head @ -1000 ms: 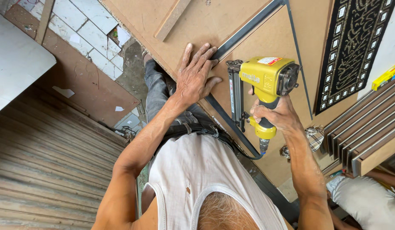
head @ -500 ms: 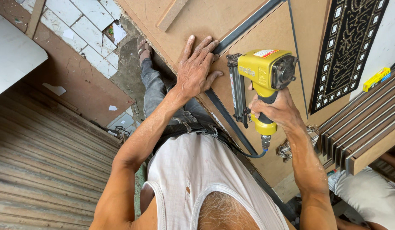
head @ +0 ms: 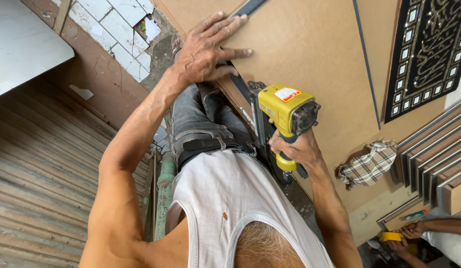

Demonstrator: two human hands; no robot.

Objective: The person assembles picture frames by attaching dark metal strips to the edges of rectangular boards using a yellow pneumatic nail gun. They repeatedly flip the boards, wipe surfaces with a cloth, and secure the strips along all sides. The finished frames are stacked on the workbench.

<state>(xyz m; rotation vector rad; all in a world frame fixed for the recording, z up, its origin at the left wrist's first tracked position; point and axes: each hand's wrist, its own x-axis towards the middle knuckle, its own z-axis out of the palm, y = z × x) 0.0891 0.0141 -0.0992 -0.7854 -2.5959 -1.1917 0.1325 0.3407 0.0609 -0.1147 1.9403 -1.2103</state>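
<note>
Bright, even daylight fills the view, soft and shadow-light across the tan board [head: 310, 54]. A small dark shadow sits under the left hand [head: 205, 49] on that board. The yellow nail gun [head: 285, 111] gleams a little on its top face, no harsh glare. Focus is crisp in the middle; the white vest [head: 230, 208] close to the lens goes soft, and straight lines bow toward the edges.

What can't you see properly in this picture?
Head view only:
- The tip of the yellow nail gun is hidden behind its own body.
- The right hand wraps the handle, so the trigger finger can't be seen.
- The dark strip under the left hand is partly covered and cut off by the top edge.
- The small yellow thing held by another person is too small to tell.
</note>
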